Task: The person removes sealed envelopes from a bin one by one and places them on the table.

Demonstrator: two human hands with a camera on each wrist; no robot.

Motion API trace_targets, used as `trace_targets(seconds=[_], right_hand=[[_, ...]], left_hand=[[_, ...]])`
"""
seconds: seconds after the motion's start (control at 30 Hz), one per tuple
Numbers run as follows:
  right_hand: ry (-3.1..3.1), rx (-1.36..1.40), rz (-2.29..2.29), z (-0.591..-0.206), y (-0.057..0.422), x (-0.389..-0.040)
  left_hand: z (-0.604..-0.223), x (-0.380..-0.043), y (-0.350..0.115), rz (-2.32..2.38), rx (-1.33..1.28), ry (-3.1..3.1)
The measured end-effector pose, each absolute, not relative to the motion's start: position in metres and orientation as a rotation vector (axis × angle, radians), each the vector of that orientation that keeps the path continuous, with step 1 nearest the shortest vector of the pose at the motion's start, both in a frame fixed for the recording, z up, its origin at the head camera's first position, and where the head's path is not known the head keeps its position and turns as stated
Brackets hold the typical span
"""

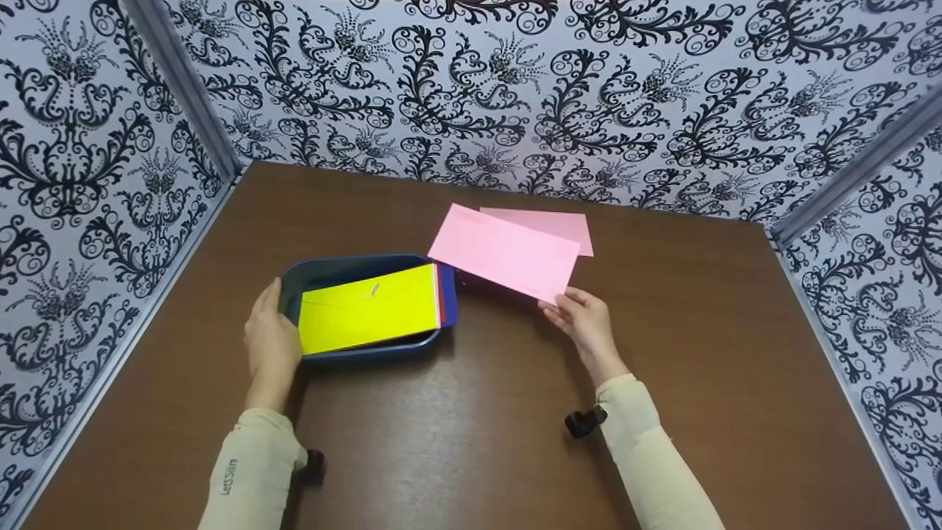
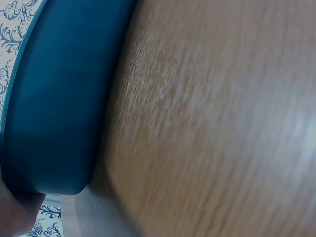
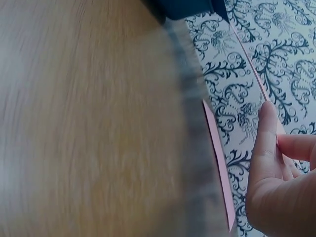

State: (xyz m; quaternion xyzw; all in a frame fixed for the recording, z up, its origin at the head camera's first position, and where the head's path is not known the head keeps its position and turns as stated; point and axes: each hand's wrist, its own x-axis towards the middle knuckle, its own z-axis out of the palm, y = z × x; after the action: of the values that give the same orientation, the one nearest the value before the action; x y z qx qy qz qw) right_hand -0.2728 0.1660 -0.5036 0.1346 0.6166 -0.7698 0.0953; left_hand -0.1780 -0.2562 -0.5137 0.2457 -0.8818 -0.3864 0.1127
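My right hand (image 1: 585, 324) pinches the lower right corner of a pink envelope (image 1: 508, 250) between thumb and fingers. The envelope is raised and tilted; its left corner reaches the bin's right end. Another pink envelope (image 1: 548, 224) lies behind it on the table, partly covered. My left hand (image 1: 272, 346) holds the left end of a dark blue plastic bin (image 1: 368, 355); some fingers are hidden. A yellow envelope (image 1: 368, 309) tops the stack in the bin, with white, red and blue edges (image 1: 447, 294) showing at its right. In the right wrist view, the held envelope (image 3: 249, 61) appears edge-on.
The brown wooden table (image 1: 456, 427) spreads around the bin and in front of both arms. White walls with black floral scrolls (image 1: 478, 96) stand behind and at both sides, with grey corner strips (image 1: 184, 81). Small black wrist cameras (image 1: 586, 422) sit at the cream sleeves.
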Motion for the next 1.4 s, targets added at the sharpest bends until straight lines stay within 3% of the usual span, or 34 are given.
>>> trace_targets(seconds=[1.4], right_hand=[[1.844,0.523,-2.118,-0.510,0.225,-0.276]], left_hand=[[-0.514,-0.177,-0.258,-1.096,0.717,-2.600]])
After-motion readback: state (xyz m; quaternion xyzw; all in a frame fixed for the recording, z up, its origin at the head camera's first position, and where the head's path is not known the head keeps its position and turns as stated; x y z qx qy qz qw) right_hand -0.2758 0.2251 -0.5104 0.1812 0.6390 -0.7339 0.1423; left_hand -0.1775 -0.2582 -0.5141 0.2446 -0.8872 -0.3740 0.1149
